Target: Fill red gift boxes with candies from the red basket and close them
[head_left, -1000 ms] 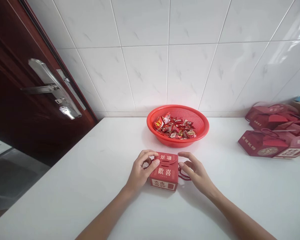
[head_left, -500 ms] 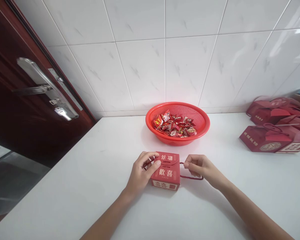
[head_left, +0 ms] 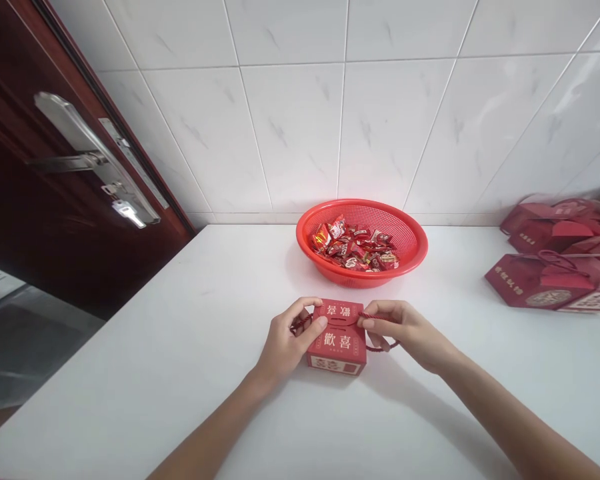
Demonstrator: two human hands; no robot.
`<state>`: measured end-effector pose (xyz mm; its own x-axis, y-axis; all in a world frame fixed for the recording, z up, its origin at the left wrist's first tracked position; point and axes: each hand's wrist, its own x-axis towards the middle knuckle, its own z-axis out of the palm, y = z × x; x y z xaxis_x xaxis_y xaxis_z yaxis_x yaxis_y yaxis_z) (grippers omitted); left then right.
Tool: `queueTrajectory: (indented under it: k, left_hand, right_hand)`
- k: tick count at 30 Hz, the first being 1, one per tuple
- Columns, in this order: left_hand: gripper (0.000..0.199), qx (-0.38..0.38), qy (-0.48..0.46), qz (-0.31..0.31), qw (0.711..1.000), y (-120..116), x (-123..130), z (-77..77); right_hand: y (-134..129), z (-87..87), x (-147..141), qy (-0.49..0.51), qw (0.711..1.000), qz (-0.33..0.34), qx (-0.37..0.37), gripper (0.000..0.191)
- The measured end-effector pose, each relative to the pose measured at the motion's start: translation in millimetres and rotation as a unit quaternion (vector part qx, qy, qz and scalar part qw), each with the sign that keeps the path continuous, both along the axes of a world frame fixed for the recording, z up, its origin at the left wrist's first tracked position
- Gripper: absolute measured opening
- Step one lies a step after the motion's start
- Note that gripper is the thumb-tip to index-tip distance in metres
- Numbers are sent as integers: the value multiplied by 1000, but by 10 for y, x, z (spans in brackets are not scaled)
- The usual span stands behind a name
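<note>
A small red gift box [head_left: 337, 343] with pale printed characters sits on the white table in front of me, its top flap folded over. My left hand [head_left: 291, 339] grips the box's left side, thumb on the top face and fingers around the far edge. Part of a dark red cord [head_left: 381, 348] loops out at the right side, and some of it shows under my left fingers. My right hand [head_left: 397, 328] pinches the cord between thumb and forefinger, close against the right edge of the flap.
Behind the box stands a red plastic basket [head_left: 414, 257] holding several wrapped candies [head_left: 353, 250]. More red gift boxes [head_left: 545, 280] are grouped at the right. A tiled wall [head_left: 300, 133] borders the table [head_left: 180, 320] at the back; a dark red door [head_left: 20, 187] is on the left.
My right hand has moved left with the cord, from a little off the box to its right edge. My left hand keeps its hold. The view has shifted slightly.
</note>
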<state>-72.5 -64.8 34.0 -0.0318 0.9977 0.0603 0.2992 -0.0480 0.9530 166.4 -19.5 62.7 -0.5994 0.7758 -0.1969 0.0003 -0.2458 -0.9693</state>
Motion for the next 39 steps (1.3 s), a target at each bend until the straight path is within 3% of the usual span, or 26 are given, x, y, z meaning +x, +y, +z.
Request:
queueTrajectory:
  k: [3,8,12,15,22,29,34,39]
  left_hand:
    - [32,5,-2,3,1000,12,3,3]
    - [34,0,-22,-6,1000,21,13,-19]
    - [35,-6,-53,-4,999,17,21,-42]
    - [36,-20,-114,-8,993,20,19,-7]
    - [30,22,-210,1,978,39,-103,187]
    - [18,81,-323,-19,943,127,-289,428]
    - [29,116,-242,-95,959,154,-246,580]
    - [20,221,-20,-75,972,169,-106,509]
  right_hand:
    - [90,243,-55,-83,992,86,49,32]
    - [175,469,-264,-204,954,124,181,25]
    - [205,480,-405,-271,925,137,230,23]
    - [228,470,-404,-283,921,138,231,23]
    - [236,455,-315,-279,915,149,250,27]
    - [233,502,-277,-279,912,153,258,32]
    - [243,584,-179,-266,912,127,287,28]
    - [274,622,-87,-233,917,103,307,11]
